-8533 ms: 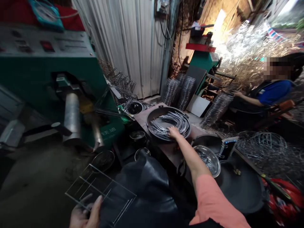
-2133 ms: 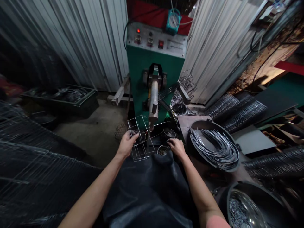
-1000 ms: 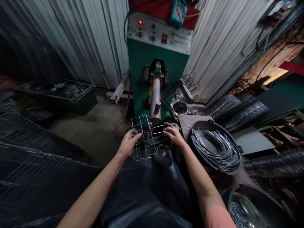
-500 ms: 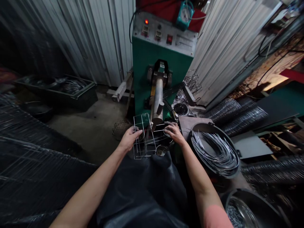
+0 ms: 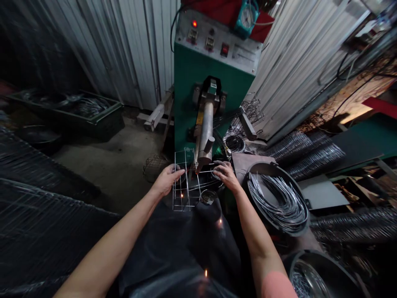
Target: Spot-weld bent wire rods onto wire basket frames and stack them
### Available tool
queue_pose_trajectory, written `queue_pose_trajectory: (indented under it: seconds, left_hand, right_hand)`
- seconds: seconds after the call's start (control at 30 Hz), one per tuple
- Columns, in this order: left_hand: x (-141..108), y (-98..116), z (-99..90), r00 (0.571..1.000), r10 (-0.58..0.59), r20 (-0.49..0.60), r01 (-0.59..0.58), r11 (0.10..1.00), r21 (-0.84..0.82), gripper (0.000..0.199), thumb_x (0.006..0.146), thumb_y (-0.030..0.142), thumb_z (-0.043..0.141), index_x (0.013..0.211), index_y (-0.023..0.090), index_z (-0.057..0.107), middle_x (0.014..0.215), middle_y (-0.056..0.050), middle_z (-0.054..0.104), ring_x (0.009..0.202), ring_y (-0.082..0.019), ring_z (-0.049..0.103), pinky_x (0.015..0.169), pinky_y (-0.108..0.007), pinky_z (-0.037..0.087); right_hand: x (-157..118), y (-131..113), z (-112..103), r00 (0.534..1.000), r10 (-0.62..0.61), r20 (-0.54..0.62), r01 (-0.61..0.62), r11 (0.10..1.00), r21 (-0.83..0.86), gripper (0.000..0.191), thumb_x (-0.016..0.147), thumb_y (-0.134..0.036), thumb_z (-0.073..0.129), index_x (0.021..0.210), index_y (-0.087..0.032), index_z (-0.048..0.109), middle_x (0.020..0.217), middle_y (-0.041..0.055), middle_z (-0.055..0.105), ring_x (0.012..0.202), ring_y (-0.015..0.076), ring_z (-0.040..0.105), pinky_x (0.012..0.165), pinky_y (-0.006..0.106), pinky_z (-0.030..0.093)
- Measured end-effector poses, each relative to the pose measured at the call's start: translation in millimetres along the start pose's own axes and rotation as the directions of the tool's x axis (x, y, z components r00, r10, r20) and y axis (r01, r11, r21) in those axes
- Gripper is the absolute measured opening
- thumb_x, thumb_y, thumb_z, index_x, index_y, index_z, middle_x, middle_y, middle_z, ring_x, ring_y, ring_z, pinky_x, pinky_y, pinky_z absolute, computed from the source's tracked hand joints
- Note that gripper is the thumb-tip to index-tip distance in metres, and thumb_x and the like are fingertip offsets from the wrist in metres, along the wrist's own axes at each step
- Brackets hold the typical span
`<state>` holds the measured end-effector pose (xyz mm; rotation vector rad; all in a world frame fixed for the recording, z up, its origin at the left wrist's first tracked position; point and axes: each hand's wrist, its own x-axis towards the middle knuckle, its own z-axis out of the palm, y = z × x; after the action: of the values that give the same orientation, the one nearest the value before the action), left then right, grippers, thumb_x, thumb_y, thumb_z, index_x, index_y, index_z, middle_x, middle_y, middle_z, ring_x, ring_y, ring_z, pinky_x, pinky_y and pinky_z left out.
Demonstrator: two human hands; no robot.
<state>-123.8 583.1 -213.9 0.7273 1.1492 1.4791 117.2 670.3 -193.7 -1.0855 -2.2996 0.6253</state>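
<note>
The single view looks forward and down from head height, near the left hand [image 5: 167, 180] and right hand [image 5: 227, 175], facing the green machine [image 5: 201, 62]. The far left corner of the worktop [image 5: 243, 160] falls right of centre.

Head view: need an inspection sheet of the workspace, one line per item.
Surface: brownish bench at right, bearing a dark pan of bundled wires.
Job's things: wire frame at the metal arm of the green machine; orange sparks over the dark apron.
Clutter: tangled wire racks beside the machine.
Hands: left hand pinches the frame; right hand at thin wires, grip unclear.
Cables: black cable along the machine's upper left; pale line from the teal gauge.
Surroundings: corrugated wall, filled bin at left; dim light.
</note>
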Motion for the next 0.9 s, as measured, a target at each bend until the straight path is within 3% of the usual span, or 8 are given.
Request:
queue_pose_trajectory:
  seconds: [0.47,0.9]
  left_hand:
    - [-33,-1,7.0,0.994,0.11,-0.015,-0.108,0.99,0.091,0.032,0.056,0.036,0.071,0.065,0.017,0.046,0.05,0.007,0.041,0.046,-0.006,0.034,0.045,-0.018,0.025]
    - [-34,1,10.3,0.997,0.08,-0.007,-0.079,0.992,0.094,0.034,0.052,0.036,0.072,0.062,0.017,0.045,0.047,0.008,0.039,0.043,-0.006,0.033,0.044,-0.019,0.023]
  right_hand:
    - [-19,-3,-4,0.999,-0.033,0.042,0.029,0.996,0.082,0.015,0.083,-0.034,0.059,0.081,-0.022,0.066,0.122,0.0036,0.057,0.11,0.0229,0.04,0.1,0.043,0.03]
    - [-24,-3,-3,0.999,0.011,0.031,-0.014,0.996,0.083,0.011,0.082,-0.029,0.06,0.08,-0.021,0.067,0.121,0.0034,0.057,0.111,0.0224,0.04,0.1,0.042,0.031]
